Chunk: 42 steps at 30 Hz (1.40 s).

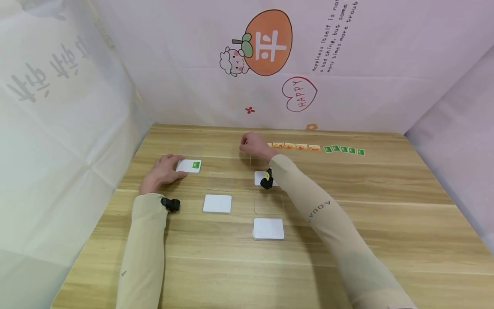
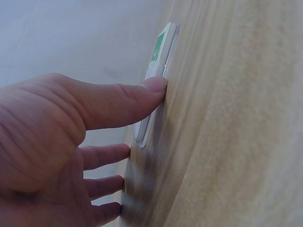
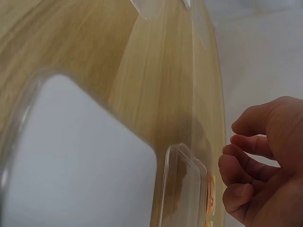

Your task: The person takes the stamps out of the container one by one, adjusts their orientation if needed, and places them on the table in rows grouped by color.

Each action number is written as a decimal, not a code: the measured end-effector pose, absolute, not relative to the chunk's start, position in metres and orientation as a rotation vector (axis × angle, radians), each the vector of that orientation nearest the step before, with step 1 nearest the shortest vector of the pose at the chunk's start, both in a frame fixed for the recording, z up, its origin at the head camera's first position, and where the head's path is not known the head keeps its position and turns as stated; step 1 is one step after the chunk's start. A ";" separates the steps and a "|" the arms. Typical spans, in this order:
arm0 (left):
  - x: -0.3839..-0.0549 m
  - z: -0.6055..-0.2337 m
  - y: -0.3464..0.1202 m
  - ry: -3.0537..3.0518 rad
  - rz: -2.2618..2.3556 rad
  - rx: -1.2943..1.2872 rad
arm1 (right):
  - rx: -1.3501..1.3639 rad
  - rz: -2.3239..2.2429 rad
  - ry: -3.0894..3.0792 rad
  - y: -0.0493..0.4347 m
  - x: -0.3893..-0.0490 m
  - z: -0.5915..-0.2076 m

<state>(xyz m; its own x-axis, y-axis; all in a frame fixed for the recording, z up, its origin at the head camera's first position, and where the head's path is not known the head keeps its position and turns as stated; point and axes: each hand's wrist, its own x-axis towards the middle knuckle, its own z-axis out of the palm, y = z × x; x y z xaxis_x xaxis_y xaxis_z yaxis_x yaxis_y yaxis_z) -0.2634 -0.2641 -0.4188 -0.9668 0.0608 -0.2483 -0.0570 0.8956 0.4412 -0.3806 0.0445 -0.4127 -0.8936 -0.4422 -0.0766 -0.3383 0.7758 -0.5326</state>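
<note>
My left hand (image 1: 164,169) is at the far left of the table. It holds a white card stack (image 1: 187,166) in a clear case by its edges, the thumb along the near side. A small green sticker (image 2: 157,46) lies toward one end of that stack's top. My right hand (image 1: 255,145) is over the back of the table, fingers loosely bent and thumb close to the index finger, with no object showing between them. It is at the left end of a row of small orange stickers (image 1: 290,146). A clear lid (image 3: 182,189) lies below it.
Several green stickers (image 1: 344,149) continue the row to the right. Two other white card stacks (image 1: 217,204), (image 1: 268,228) lie nearer, with clear lids (image 1: 269,204) beside them. Another white stack (image 1: 260,178) is partly under the right wrist. A printed cloth (image 1: 193,86) hangs behind the table.
</note>
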 end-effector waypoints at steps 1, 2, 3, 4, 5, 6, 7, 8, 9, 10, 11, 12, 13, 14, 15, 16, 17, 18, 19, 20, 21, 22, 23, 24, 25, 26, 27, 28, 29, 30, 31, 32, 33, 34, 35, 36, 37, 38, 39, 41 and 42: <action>-0.263 -0.419 -0.264 2.804 0.669 0.004 | -0.621 -0.779 2.770 0.043 -0.379 -0.412; -0.263 -0.419 -0.265 2.803 0.671 0.004 | -0.621 -0.785 2.766 0.042 -0.378 -0.411; -0.263 -0.418 -0.265 2.802 0.672 0.005 | -0.621 -0.792 2.763 0.041 -0.377 -0.410; -0.263 -0.418 -0.265 2.802 0.672 0.008 | -0.621 -0.798 2.762 0.040 -0.376 -0.409; -0.263 -0.418 -0.265 2.802 0.672 0.012 | -0.619 -0.801 2.758 0.038 -0.375 -0.408; -0.263 -0.418 -0.265 2.802 0.673 0.016 | -0.621 -0.794 2.763 0.037 -0.374 -0.408; -0.264 -0.418 -0.266 2.803 0.672 0.018 | -0.624 -0.784 2.769 0.036 -0.373 -0.407; -0.264 -0.418 -0.266 2.804 0.667 0.020 | -0.625 -0.778 2.772 0.034 -0.373 -0.407; -0.264 -0.419 -0.266 2.804 0.665 0.020 | -0.627 -0.767 2.777 0.033 -0.373 -0.407; -0.264 -0.419 -0.266 2.803 0.662 0.022 | -0.627 -0.757 2.779 0.031 -0.372 -0.408; -0.264 -0.419 -0.266 2.802 0.661 0.021 | -0.629 -0.745 2.784 0.030 -0.372 -0.408; -0.265 -0.420 -0.267 2.801 0.658 0.019 | -0.631 -0.738 2.787 0.028 -0.372 -0.409; -0.265 -0.420 -0.267 2.801 0.656 0.018 | -0.633 -0.735 2.788 0.027 -0.372 -0.409; -0.265 -0.420 -0.267 2.801 0.655 0.017 | -0.633 -0.738 2.785 0.026 -0.372 -0.409; -0.265 -0.420 -0.266 2.800 0.655 0.015 | -0.637 -0.741 2.784 0.024 -0.372 -0.409; -0.265 -0.420 -0.266 2.799 0.656 0.015 | -0.642 -0.744 2.782 0.023 -0.372 -0.409; -0.266 -0.421 -0.266 2.799 0.657 0.013 | -0.644 -0.749 2.778 0.022 -0.371 -0.409; -0.265 -0.421 -0.266 2.799 0.657 0.013 | -0.645 -0.753 2.772 0.020 -0.371 -0.408; -0.265 -0.420 -0.266 2.800 0.657 0.012 | -0.650 -0.750 2.770 0.019 -0.370 -0.407; -0.265 -0.420 -0.266 2.800 0.656 0.011 | -0.654 -0.742 2.769 0.018 -0.369 -0.406; -0.265 -0.420 -0.265 2.801 0.655 0.011 | -0.661 -0.739 2.768 0.016 -0.368 -0.406; -0.265 -0.420 -0.265 2.802 0.653 0.011 | -0.663 -0.733 2.766 0.014 -0.367 -0.405; -0.265 -0.420 -0.265 2.802 0.652 0.010 | -0.664 -0.730 2.764 0.013 -0.366 -0.404; -0.265 -0.420 -0.265 2.803 0.652 0.010 | -0.667 -0.728 2.763 0.011 -0.366 -0.404; -0.265 -0.420 -0.265 2.803 0.652 0.010 | -0.672 -0.725 2.767 0.009 -0.365 -0.403; -0.265 -0.420 -0.265 2.803 0.654 0.011 | -0.675 -0.732 2.767 0.007 -0.364 -0.403; -0.265 -0.420 -0.266 2.803 0.655 0.013 | -0.678 -0.742 2.767 0.005 -0.363 -0.403; -0.265 -0.420 -0.266 2.803 0.656 0.013 | -0.681 -0.748 2.767 0.003 -0.362 -0.402; -0.265 -0.420 -0.266 2.804 0.656 0.015 | -0.684 -0.755 2.765 0.001 -0.362 -0.402; -0.265 -0.419 -0.266 2.805 0.654 0.016 | -0.690 -0.761 2.764 -0.001 -0.361 -0.402; -0.265 -0.419 -0.266 2.805 0.653 0.016 | -0.694 -0.762 2.760 -0.003 -0.360 -0.402; -0.265 -0.419 -0.266 2.806 0.652 0.016 | -0.695 -0.772 2.752 -0.004 -0.359 -0.403; -0.265 -0.419 -0.266 2.807 0.652 0.014 | -0.700 -0.773 2.748 -0.006 -0.359 -0.403; -0.265 -0.420 -0.266 2.807 0.652 0.011 | -0.701 -0.770 2.741 -0.008 -0.358 -0.404; -0.264 -0.420 -0.267 2.808 0.652 0.009 | -0.700 -0.764 2.735 -0.010 -0.358 -0.405; -0.264 -0.420 -0.267 2.809 0.654 0.006 | -0.704 -0.757 2.734 -0.011 -0.357 -0.406; -0.264 -0.420 -0.267 2.810 0.656 0.003 | -0.703 -0.748 2.730 -0.013 -0.356 -0.406; -0.264 -0.420 -0.266 2.811 0.657 0.001 | -0.709 -0.738 2.731 -0.015 -0.356 -0.407; -0.264 -0.420 -0.266 2.812 0.657 -0.001 | -0.718 -0.730 2.731 -0.017 -0.355 -0.407; -0.264 -0.420 -0.266 2.811 0.656 -0.001 | -0.728 -0.728 2.719 -0.020 -0.353 -0.407; -0.264 -0.420 -0.265 2.809 0.656 -0.003 | -0.738 -0.735 2.715 -0.022 -0.352 -0.408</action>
